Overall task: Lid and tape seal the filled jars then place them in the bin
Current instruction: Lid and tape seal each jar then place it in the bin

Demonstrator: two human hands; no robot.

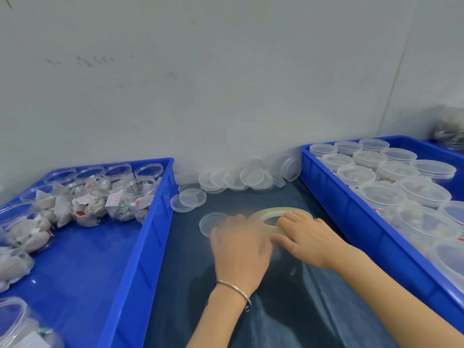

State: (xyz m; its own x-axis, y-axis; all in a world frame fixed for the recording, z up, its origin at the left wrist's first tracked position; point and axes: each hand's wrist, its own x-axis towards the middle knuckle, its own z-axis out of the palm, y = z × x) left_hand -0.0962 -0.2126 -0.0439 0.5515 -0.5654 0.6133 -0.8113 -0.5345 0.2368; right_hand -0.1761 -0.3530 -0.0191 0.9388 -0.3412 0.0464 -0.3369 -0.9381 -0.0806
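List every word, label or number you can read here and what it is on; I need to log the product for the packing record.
No text can be read.
Paper tags on the sachets in the open jars of the left bin: red and dark marks, too small and blurred.
Lidded jars in the right bin: no legible label.
Tape roll, loose lids: no print visible.

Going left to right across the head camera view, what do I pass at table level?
Left blue bin holding open filled jars → loose lid → left hand → tape roll with the right hand on it → right blue bin of lidded jars.
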